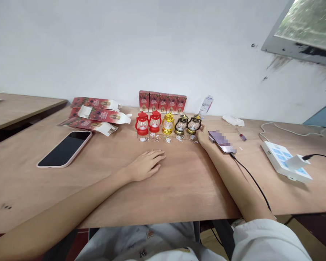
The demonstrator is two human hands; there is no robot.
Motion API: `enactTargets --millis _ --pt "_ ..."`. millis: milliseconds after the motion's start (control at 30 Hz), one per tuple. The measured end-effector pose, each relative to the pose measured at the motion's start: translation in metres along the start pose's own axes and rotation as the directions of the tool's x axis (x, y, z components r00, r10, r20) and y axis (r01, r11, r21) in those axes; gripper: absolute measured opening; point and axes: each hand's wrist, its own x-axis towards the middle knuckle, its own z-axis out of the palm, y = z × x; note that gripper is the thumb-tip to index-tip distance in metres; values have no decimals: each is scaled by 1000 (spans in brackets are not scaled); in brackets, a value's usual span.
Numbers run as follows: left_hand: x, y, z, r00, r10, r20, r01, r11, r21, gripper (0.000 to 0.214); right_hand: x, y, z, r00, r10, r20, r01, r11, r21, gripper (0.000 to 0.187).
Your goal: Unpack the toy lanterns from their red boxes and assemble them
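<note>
My left hand [146, 165] lies palm down on the wooden table, fingers stretched out and holding nothing. At the right end of a row of small lanterns, my right hand [203, 137] is against the side of a dark bronze lantern [193, 125]. Its fingers are mostly hidden there, so I cannot tell whether they grip it. Leftward in the row stand another bronze lantern [181, 125], a gold lantern [168, 124] and two red lanterns, one at the end [142, 125] and one beside it [154, 122]. Small metal-and-white pieces [167, 140] lie before the lanterns.
Behind the lanterns stand several red boxes [163, 103] and a water bottle [205, 107]. Opened cartons [97, 115] and a phone [65, 149] lie left. To the right are a cabled phone [223, 141], a screwdriver [242, 136], tissue [233, 120] and a power strip [282, 157].
</note>
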Motion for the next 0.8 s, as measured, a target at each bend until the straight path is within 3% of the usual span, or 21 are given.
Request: enactTargets --millis 267,800 --pt "0 0 0 1000 -1 23 -1 999 51 41 -2 -7 -2 989 116 -94 -124 989 -85 23" --pt "1 4 -3 995 -41 96 37 999 39 43 -7 -10 -4 982 171 -75 -179 976 -121 24"
